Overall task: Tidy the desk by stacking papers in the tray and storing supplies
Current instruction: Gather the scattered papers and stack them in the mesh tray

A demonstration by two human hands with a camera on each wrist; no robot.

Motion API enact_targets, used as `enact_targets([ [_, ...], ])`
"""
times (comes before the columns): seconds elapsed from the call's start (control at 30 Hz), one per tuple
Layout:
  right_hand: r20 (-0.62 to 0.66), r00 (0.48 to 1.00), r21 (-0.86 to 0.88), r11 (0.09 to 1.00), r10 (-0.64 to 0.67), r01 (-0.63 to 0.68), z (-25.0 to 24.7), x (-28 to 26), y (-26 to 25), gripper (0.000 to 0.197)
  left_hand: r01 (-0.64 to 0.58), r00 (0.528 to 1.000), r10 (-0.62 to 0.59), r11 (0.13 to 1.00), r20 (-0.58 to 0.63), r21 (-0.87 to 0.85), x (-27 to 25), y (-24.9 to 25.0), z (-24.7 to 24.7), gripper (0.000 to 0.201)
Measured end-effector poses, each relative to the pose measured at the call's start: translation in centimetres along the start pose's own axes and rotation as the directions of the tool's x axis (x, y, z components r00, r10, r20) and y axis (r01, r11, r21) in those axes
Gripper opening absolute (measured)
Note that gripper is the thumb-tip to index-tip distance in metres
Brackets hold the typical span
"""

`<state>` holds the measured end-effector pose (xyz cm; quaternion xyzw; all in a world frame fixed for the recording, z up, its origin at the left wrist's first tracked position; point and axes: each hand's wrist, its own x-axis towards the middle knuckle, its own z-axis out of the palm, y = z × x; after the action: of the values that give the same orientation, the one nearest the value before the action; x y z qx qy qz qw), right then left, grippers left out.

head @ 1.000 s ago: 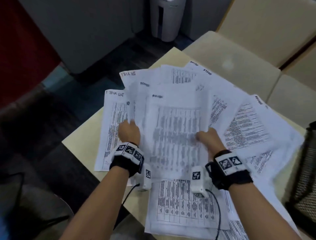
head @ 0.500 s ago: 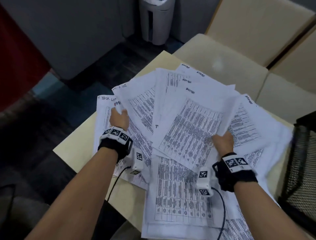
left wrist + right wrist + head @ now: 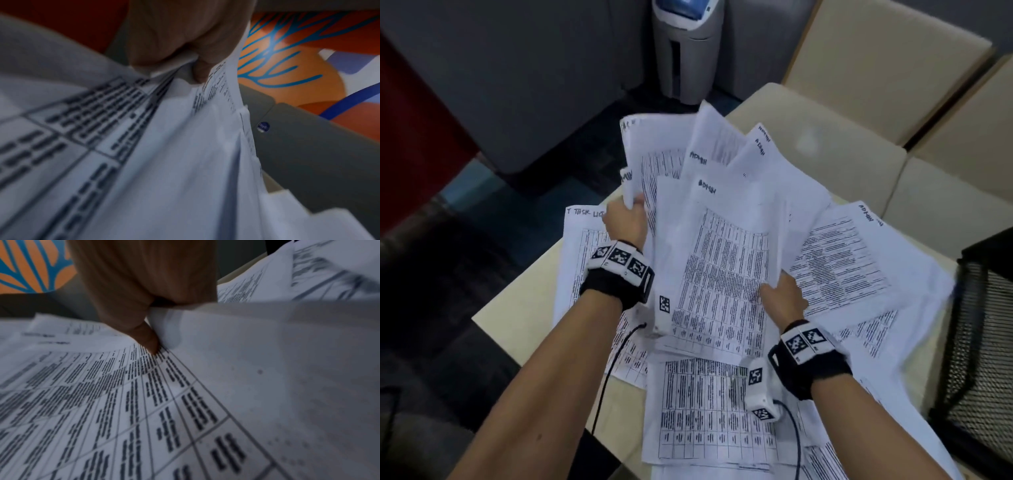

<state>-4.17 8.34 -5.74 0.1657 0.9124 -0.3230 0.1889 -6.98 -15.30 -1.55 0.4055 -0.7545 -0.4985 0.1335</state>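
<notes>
Papers (image 3: 722, 260) printed with tables were lifted in a loose fan above the desk (image 3: 517, 329), gripped at both sides. The left hand (image 3: 627, 219) clutched the fan's left edge, thumb and fingers closed over several sheets; the right hand (image 3: 784, 298) pinched its lower right edge. More sheets (image 3: 715, 411) lay scattered flat underneath. A black mesh basket (image 3: 983, 342), possibly the tray, stood at the desk's right.

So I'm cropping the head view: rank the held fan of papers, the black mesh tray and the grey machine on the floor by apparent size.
1. Fan of papers
2. Black mesh tray, cut off by the frame
3. Grey machine, farther away, also cut off
</notes>
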Motion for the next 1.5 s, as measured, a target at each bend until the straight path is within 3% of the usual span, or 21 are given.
enact_targets([
  [0.1, 0.002, 1.0, -0.018, 0.999, -0.032, 0.032, -0.5, -0.7, 0.6, 0.027, -0.206, 0.974, 0.198, 0.976, -0.108, -0.069, 0.2, 4.2, -2.4, 0.032],
  [0.23, 0.024, 0.996, -0.017, 0.996, -0.09, 0.09, -1.0, -1.3, 1.5, 0.026, -0.539, 0.838, 0.524, 0.839, -0.155, -0.072, -0.5, 10.3, -6.8, 0.036],
  [0.33, 0.057, 0.993, 0.013, 0.995, -0.103, 0.102, -1.9, -1.3, 1.8, 0.018, -0.615, 0.783, 0.565, 0.765, -0.259, -0.191, -1.3, 13.7, -9.7, 0.046],
  [0.43, 0.091, 0.993, 0.097, 0.993, -0.071, 0.062, -3.4, -1.7, 2.2, 0.019, -0.537, 0.843, 0.472, 0.771, -0.258, -0.342, -1.3, 14.5, -10.7, 0.034],
  [0.57, 0.186, 0.979, 0.232, 0.972, -0.082, 0.037, -5.0, -2.3, 4.0, 0.025, -0.384, 0.904, 0.42, 0.882, 0.083, -0.272, -4.0, 10.2, -7.3, 0.004],
  [0.63, 0.204, 0.977, 0.31, 0.951, -0.06, -0.006, -5.4, -2.5, 5.2, 0.024, -0.233, 0.933, 0.271, 0.957, 0.239, -0.176, -5.1, 5.3, -4.5, 0.024],
  [0.7, 0.163, 0.987, 0.412, 0.908, 0.0, -0.068, -5.3, -2.3, 6.2, 0.021, -0.074, 0.932, 0.07, 0.997, 0.355, -0.003, -5.7, 0.7, -2.3, 0.031],
  [0.8, 0.217, 0.976, 0.468, 0.876, 0.012, -0.115, -5.2, -2.8, 6.7, 0.076, 0.126, 0.905, -0.181, 0.978, 0.385, 0.164, -6.7, -3.9, -0.1, 0.041],
  [0.83, 0.268, 0.963, 0.489, 0.861, 0.009, -0.144, -5.1, -3.9, 6.1, 0.083, 0.151, 0.896, -0.217, 0.969, 0.388, 0.195, -7.2, -5.0, 0.3, 0.045],
  [0.97, 0.374, 0.926, 0.432, 0.892, -0.045, -0.131, -2.4, -6.9, 4.6, 0.069, 0.113, 0.879, -0.18, 0.978, 0.441, 0.173, -9.6, -6.0, 1.3, 0.063],
  [1.07, 0.222, 0.972, 0.212, 0.977, -0.08, 0.032, -0.9, -6.5, 5.5, 0.043, 0.053, 0.872, -0.132, 0.983, 0.471, 0.178, -9.9, -5.9, 0.9, 0.09],
  [1.13, 0.074, 0.996, 0.17, 0.985, -0.046, 0.033, -1.4, -6.2, 6.1, 0.025, 0.078, 0.902, -0.165, 0.971, 0.399, 0.225, -9.6, -6.6, 0.2, 0.101],
  [1.2, -0.048, 0.998, 0.124, 0.992, -0.031, 0.037, -1.9, -6.0, 6.9, 0.01, 0.074, 0.914, -0.214, 0.923, 0.346, 0.377, -10.2, -7.2, -0.8, 0.105],
  [1.27, -0.007, 0.999, 0.117, 0.992, -0.04, 0.041, -1.5, -6.6, 7.0, 0.015, 0.033, 0.896, -0.241, 0.874, 0.374, 0.484, -11.5, -7.3, -1.0, 0.103],
  [1.37, 0.102, 0.985, 0.252, 0.962, -0.138, 0.109, -0.8, -8.5, 5.8, 0.044, 0.085, 0.87, -0.286, 0.889, 0.402, 0.45, -12.6, -7.3, -0.5, 0.108],
  [1.43, 0.044, 0.971, 0.235, 0.947, -0.237, 0.22, -1.3, -9.9, 4.5, 0.052, 0.136, 0.868, -0.296, 0.913, 0.398, 0.384, -12.7, -7.3, -0.5, 0.111],
  [1.5, -0.009, 0.924, 0.187, 0.907, -0.382, 0.377, -2.6, -11.4, 3.3, 0.049, 0.183, 0.865, -0.315, 0.923, 0.39, 0.339, -12.7, -7.5, -1.1, 0.114],
])
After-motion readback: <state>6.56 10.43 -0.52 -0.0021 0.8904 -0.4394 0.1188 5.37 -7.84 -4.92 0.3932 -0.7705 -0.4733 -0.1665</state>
